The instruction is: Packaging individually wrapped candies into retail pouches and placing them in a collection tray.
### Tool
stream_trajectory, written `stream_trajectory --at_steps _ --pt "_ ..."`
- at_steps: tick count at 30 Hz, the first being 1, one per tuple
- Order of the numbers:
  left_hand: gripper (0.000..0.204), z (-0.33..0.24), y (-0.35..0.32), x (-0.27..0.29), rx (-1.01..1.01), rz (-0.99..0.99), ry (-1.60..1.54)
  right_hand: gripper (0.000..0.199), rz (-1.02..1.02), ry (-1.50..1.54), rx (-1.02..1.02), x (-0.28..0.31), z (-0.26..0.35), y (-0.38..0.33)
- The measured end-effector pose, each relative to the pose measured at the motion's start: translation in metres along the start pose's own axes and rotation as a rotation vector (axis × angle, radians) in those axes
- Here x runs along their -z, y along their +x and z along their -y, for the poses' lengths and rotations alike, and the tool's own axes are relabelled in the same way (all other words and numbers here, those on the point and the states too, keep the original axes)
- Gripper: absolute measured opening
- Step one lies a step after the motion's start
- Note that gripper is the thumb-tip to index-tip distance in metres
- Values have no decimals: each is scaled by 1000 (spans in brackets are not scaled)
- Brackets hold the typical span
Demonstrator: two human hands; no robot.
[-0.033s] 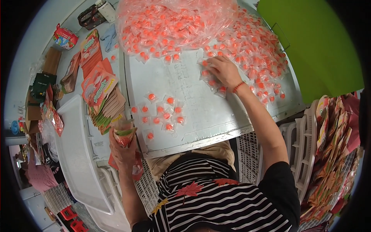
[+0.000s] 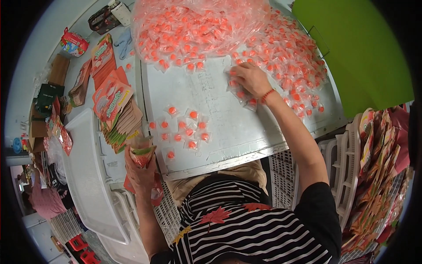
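- Packets (image 2: pixel 182 125) lie mostly on the desk (image 2: pixel 228 116): a loose group on its left half, a broad heap (image 2: pixel 290 66) at the far right, and more in and around a big clear bag (image 2: pixel 200 22) at the far edge
- Lettering in green and white runs large across the red front of the top pouches (image 2: pixel 113 101), with a yellow line of print beside it; print on the dark green box (image 2: pixel 44 99) is too small to make out
- Each one is a small round orange-red piece in a clear, square, crinkled wrapper
- Loose ones near the left hand lie well spread, some wrappers touching; those in the heap overlap
- Right hand (image 2: pixel 252 80), a red bracelet (image 2: pixel 269 95) at its wrist, has its fingers curled down on packets at the heap's near left edge; whether it grips any, I cannot tell
- Left hand (image 2: pixel 137 174) grasps a pouch (image 2: pixel 141 159) upright, just off the desk's near left corner
- Desk top is pale, shiny and scuffed, its near edge worn
- Left of it are the fanned pouches, a blue cloth (image 2: pixel 124 43) and a white tray (image 2: pixel 85 171)
- Green panel (image 2: pixel 356 53) stands to the right, above crates (image 2: pixel 283 178) and more pouches
- Someone in pink (image 2: pixel 47 203) is at the far left, near red plastic stools (image 2: pixel 79 243)
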State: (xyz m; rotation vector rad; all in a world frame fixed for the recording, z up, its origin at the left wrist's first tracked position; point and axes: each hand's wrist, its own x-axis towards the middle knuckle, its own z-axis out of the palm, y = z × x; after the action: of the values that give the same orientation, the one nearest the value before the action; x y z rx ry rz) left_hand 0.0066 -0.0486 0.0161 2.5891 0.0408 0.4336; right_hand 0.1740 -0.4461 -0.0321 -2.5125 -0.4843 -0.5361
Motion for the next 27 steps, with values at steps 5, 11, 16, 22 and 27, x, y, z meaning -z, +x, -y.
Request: stream_trajectory --at_steps 5,11,16,22,27 --pt "79 -3 -2 0 14 -14 -1 26 232 -236 -105 -13 -26 35" --pt "79 4 -12 3 68 1 26 27 33 94 -239 19 -29 17" --pt "78 -1 -8 -6 16 24 1 43 139 23 173 14 -15 -42" --pt "76 -11 2 -4 -28 -24 -20 54 -88 1330 -570 25 6 -48" --pt "76 4 -8 1 13 -50 3 56 -225 1151 -532 45 -11 -87"
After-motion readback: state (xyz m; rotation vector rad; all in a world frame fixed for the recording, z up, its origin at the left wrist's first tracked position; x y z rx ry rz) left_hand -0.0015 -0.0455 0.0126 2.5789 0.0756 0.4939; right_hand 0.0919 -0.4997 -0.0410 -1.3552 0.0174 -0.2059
